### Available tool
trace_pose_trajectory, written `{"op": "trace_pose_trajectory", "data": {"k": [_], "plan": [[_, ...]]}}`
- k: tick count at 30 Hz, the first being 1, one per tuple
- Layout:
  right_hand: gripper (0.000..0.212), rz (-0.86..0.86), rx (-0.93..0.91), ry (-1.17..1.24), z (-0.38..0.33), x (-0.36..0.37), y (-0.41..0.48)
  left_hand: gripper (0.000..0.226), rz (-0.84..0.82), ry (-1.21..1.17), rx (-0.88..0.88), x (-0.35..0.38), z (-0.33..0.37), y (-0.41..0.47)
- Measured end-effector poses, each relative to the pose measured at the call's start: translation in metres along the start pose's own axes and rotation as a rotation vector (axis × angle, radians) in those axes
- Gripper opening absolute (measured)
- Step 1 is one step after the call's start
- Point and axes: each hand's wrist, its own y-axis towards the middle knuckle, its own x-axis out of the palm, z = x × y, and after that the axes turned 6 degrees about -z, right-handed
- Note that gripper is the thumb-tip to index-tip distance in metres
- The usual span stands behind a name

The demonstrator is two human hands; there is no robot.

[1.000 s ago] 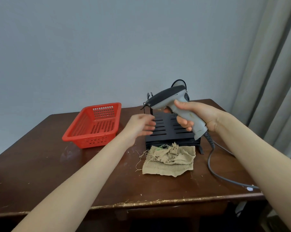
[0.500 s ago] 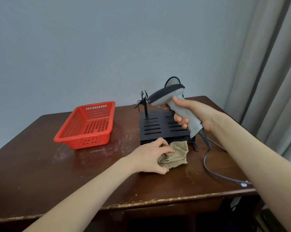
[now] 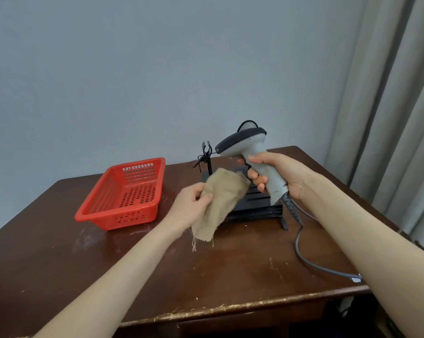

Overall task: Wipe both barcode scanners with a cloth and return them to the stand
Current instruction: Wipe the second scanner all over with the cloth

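Left hand (image 3: 194,206) now grips cloth (image 3: 220,203), lifted off table; right hand (image 3: 279,176) grips scanner (image 3: 250,152). Wiping can begin.

A grey barcode scanner (image 3: 250,152) with a black head is held upright in the right hand's (image 3: 276,176) grip, fingers wrapped round its handle, head above the fist and pointing left. Its dark cable (image 3: 301,242) drops from the handle's base below the grip and trails across the table. A frayed tan cloth (image 3: 220,203) hangs from the left hand's (image 3: 191,206) pinch, raised off the table, its upper edge just beside the fingers of the scanner grip. The black slatted stand (image 3: 255,208) sits beneath and behind both grips, with a thin upright clip post (image 3: 207,157) at its far left.
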Motion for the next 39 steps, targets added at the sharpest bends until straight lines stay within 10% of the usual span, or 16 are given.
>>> {"op": "trace_pose_trajectory", "data": {"k": [6,13,39], "plan": [[0.011,0.153,-0.111,0.065,0.003,0.015,0.011,0.020,0.113,-0.654,-0.231,-0.017,0.016,0.009],[0.029,0.254,-0.203,-0.005,0.014,0.036,0.028,0.021,0.082,-0.877,-0.181,-0.004,0.033,0.018],[0.031,0.251,-0.267,-0.010,0.023,0.040,0.034,0.032,0.364,-0.698,-0.060,0.031,0.048,0.029]]}}
